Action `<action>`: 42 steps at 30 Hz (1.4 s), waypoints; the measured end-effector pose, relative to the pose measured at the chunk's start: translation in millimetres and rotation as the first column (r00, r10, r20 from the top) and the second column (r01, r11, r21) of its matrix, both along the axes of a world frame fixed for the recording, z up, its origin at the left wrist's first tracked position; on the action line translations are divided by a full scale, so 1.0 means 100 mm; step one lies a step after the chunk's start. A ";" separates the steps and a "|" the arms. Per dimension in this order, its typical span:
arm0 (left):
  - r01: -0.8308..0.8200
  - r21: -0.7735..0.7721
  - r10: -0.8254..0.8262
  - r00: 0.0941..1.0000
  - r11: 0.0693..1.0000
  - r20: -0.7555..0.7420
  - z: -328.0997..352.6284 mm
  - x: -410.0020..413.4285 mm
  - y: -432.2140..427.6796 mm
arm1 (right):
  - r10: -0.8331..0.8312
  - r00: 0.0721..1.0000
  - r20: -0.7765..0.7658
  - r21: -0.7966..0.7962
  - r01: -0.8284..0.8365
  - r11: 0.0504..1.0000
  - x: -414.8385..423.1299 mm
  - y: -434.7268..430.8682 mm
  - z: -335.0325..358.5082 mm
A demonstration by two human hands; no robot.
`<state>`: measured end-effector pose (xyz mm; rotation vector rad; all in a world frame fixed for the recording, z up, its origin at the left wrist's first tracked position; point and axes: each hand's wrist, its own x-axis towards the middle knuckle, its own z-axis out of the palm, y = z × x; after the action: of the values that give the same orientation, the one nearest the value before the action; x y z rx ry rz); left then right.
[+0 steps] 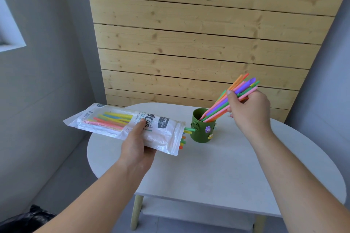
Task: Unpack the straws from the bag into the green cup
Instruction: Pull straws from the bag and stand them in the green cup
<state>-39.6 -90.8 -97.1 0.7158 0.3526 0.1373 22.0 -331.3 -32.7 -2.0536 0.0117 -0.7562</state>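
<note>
A clear plastic bag (162,134) with printed labels lies nearly flat above the table's left side, and my left hand (136,145) grips it from below. Several coloured straws (111,118) remain inside it, and a few straw tips (183,141) poke out of its open right end. The green cup (201,131), decorated with small stickers, stands upright on the table just right of the bag's mouth. A bundle of coloured straws (227,100) leans out of the cup toward the upper right, lower ends inside it. My right hand (248,108) holds this bundle near its top.
The round white table (217,166) has pale wooden legs and a lower shelf. A wooden slat panel (198,43) stands behind it, between grey walls. A black bag (24,221) sits on the floor at the lower left.
</note>
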 end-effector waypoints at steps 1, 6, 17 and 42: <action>-0.001 -0.002 0.001 1.000 1.000 0.000 -0.01 0.00 0.00 | 0.006 1.000 -0.013 -0.001 -0.006 1.000 0.00 0.01 0.00; -0.001 -0.002 0.001 1.000 1.000 -0.004 0.00 0.01 0.01 | 0.010 0.999 -0.053 0.074 -0.006 0.997 0.01 0.04 0.00; 0.003 -0.005 -0.003 1.000 1.000 0.007 -0.01 0.01 0.00 | 0.031 0.992 -0.118 0.167 -0.011 0.986 0.06 0.12 -0.25; 0.027 0.031 -0.028 0.999 0.999 0.031 0.05 -0.04 -0.02 | 0.054 0.980 -0.193 0.064 -0.042 0.997 -0.20 0.15 -0.34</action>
<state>-43.3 -92.8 -91.7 0.7480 0.3107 0.1277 1.5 -316.8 -67.0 -2.0559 0.0937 -0.5172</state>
